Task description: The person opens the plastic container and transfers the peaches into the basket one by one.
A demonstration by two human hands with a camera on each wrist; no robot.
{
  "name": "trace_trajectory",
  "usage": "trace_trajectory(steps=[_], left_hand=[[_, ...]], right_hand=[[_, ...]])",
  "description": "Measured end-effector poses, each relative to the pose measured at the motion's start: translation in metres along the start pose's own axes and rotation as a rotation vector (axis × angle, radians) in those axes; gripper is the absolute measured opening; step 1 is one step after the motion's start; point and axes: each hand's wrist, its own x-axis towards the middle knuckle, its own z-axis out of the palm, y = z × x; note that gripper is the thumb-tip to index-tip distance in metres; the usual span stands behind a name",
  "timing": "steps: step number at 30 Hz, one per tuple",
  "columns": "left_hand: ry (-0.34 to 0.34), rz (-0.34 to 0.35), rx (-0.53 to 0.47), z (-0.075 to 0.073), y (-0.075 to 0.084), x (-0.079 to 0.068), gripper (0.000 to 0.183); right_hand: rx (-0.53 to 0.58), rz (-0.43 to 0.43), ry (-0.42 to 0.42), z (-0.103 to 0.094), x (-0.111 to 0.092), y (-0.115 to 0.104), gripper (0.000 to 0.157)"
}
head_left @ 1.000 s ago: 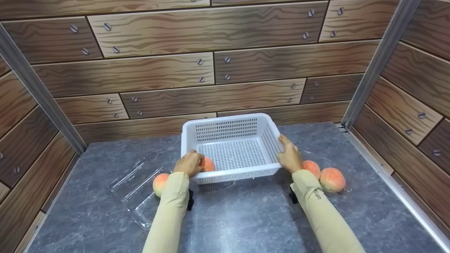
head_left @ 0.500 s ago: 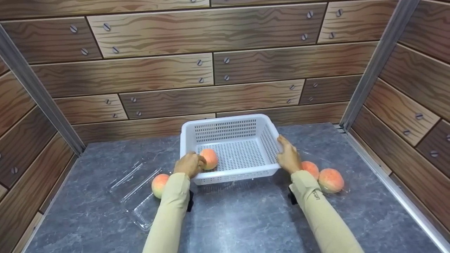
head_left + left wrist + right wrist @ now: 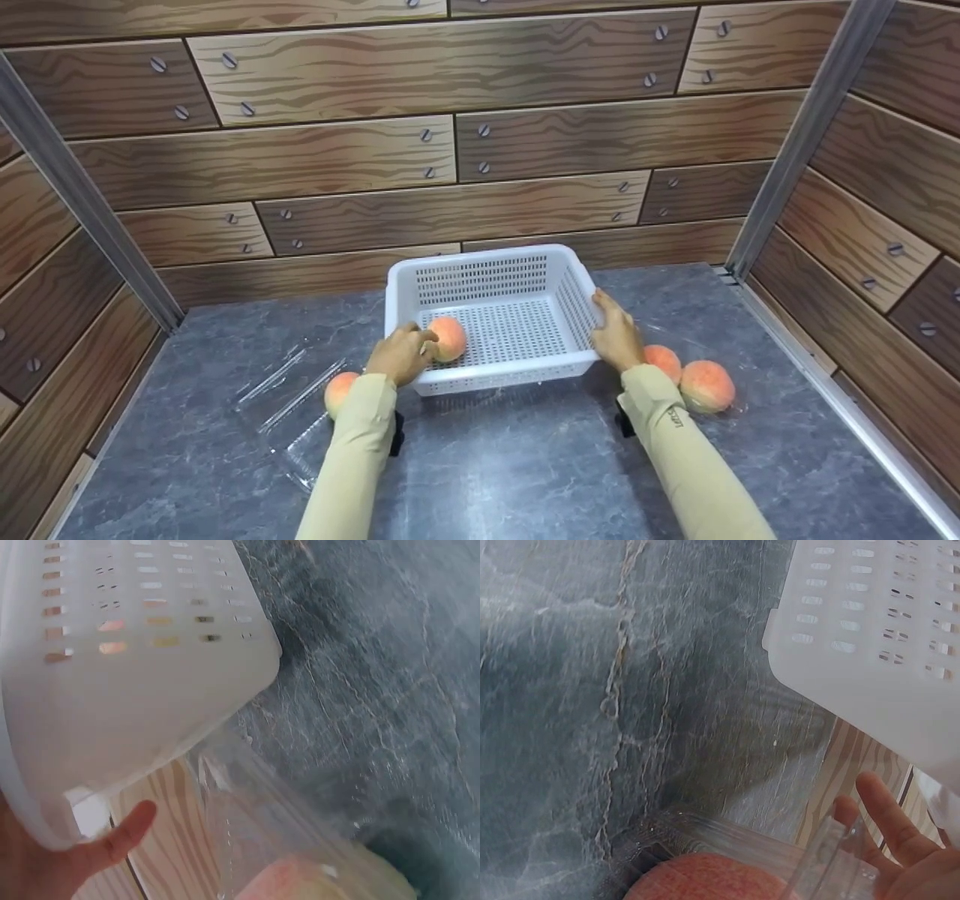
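A white perforated plastic basket [image 3: 504, 366] stands on the grey marbled table. One peach [image 3: 448, 339] lies inside, at its near left corner. My left hand [image 3: 400, 355] reaches over the left rim, fingertips right at this peach and loosely bent. In the left wrist view its thumb [image 3: 124, 836] stretches outside the basket, while its other fingers are hidden. My right hand [image 3: 618, 332] holds the basket's right rim. In the right wrist view two of its fingers [image 3: 885, 802] extend along the outside, beside a piece of clear plastic [image 3: 821, 859].
Beside my left forearm lies another peach [image 3: 339, 391], by a clear plastic tray [image 3: 281, 405]. Two peaches, a nearer one [image 3: 707, 386] and a farther one [image 3: 663, 363], sit right of my right wrist. Wood-patterned walls [image 3: 360, 146] enclose the table.
My left hand has let go of the peach, which now sits free in the basket a little farther in. The hand has drawn back slightly left. My right hand stays at the rim.
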Motion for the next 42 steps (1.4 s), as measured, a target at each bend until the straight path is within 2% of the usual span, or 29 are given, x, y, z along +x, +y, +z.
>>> trace_trajectory(steps=[7,15,19,27,30,33,36,42], left_hand=[[0.085,0.026,0.078,-0.006,-0.008,-0.003,0.023],[0.059,0.014,0.096,-0.017,-0.02,-0.01,0.035],[0.071,0.004,0.109,-0.023,-0.028,-0.017,0.04],[0.148,-0.044,0.077,-0.013,-0.031,-0.022,0.055],[0.165,-0.045,0.071,-0.011,-0.03,-0.022,0.055],[0.141,-0.044,0.045,-0.012,-0.03,-0.023,0.055],[0.084,-0.055,0.015,-0.015,-0.032,-0.027,0.057],[-0.029,-0.077,-0.005,-0.03,-0.037,-0.037,0.056]], right_hand=[[0.006,-0.005,0.006,0.0,0.001,0.001,0.069],[0.016,-0.009,0.021,0.0,0.001,0.002,0.07],[0.017,-0.013,0.02,0.001,0.002,0.0,0.069],[0.006,-0.033,0.018,0.0,0.003,-0.003,0.067],[0.016,-0.028,0.017,-0.001,0.002,-0.003,0.067],[0.021,-0.017,0.019,-0.002,0.002,-0.001,0.068],[0.025,-0.012,0.006,-0.001,0.001,-0.001,0.069],[0.011,-0.013,0.0,-0.001,0.0,0.001,0.068]])
